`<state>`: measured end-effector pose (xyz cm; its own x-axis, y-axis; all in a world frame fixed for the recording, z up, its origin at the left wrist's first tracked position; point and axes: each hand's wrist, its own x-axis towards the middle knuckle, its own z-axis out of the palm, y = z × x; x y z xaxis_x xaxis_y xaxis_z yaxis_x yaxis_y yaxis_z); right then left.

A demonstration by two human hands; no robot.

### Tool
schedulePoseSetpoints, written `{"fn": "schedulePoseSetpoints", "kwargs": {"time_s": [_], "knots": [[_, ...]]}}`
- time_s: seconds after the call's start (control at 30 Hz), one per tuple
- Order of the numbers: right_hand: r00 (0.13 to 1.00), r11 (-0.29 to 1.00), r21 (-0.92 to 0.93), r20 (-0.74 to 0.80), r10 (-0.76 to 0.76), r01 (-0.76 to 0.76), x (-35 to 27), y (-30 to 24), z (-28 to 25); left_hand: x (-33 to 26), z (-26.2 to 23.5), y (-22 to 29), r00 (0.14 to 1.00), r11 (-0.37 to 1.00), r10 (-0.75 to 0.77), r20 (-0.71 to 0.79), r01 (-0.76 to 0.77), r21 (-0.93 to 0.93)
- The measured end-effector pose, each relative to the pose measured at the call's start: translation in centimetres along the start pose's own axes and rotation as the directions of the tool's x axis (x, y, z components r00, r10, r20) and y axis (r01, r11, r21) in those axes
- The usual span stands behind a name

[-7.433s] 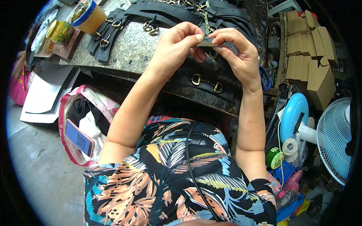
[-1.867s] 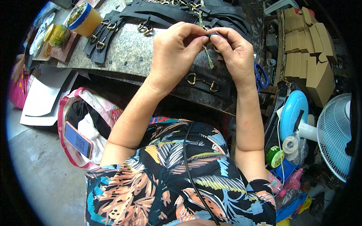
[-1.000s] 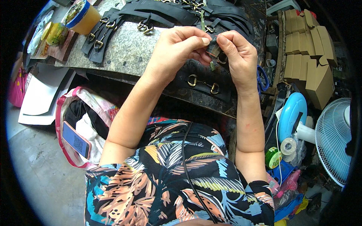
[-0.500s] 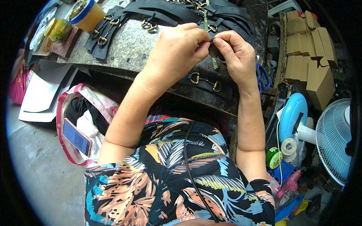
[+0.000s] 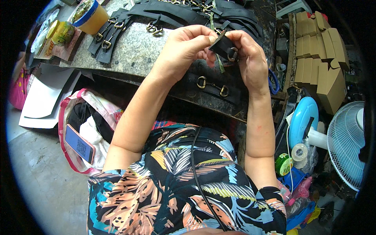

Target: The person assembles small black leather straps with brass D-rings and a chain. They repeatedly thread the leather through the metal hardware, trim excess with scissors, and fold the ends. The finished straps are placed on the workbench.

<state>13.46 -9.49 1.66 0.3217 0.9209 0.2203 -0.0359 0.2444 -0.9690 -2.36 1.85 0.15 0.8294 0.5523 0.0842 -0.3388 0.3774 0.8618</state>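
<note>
Standing here looking over: left hand (image 5: 178, 51) has thumb and forefinger pinched on the edge of a short black strap piece (image 5: 222, 47), and the right hand (image 5: 251, 56) is curled round its other end, though I can't tell how tight that grip is. The piece is up in the air between both hands, in front of the bench, with a metal ring (image 5: 233, 55) by the right fingers. Some greenish strip (image 5: 220, 64) hangs just behind it. Below, near the bench's front edge, lies a black strap with two brass-coloured rings (image 5: 213, 88). More black straps (image 5: 172, 11) are heaped along the back of the grey bench top (image 5: 135, 47). Further left, a blue-rimmed tub (image 5: 94, 19); way off right, stacked cardboard boxes (image 5: 329, 78) and a fan (image 5: 346, 147).
</note>
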Motion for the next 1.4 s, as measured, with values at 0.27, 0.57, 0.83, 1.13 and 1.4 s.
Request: {"fn": "schedulePoseSetpoints", "kwargs": {"time_s": [0.27,0.57,0.83,1.13,1.4], "knots": [[0.99,0.92,-0.392,-0.118,-0.076,0.024,-0.2,0.3,0.2,-1.0,1.2,0.3,0.952,0.9,0.273,-0.141,-0.201,0.386],[0.999,0.981,-0.194,-0.034,0.015,-0.021,-0.3,0.1,0.3,-1.0,1.4,0.6,0.957,0.869,0.211,-0.199,-0.091,0.487],[0.999,0.979,-0.197,-0.009,0.05,-0.051,-0.4,0.1,-0.1,-1.2,1.5,0.5,0.97,0.884,0.183,-0.159,-0.092,0.459],[0.989,0.896,-0.438,-0.079,-0.125,0.079,-0.1,1.0,0.3,-1.6,2.2,0.1,0.938,0.916,0.271,-0.214,-0.183,0.356],[0.962,0.789,-0.605,-0.138,-0.237,0.107,-0.8,0.5,1.9,-2.2,3.1,-0.5,0.68,0.287,0.72,0.139,-0.474,0.832]]}}
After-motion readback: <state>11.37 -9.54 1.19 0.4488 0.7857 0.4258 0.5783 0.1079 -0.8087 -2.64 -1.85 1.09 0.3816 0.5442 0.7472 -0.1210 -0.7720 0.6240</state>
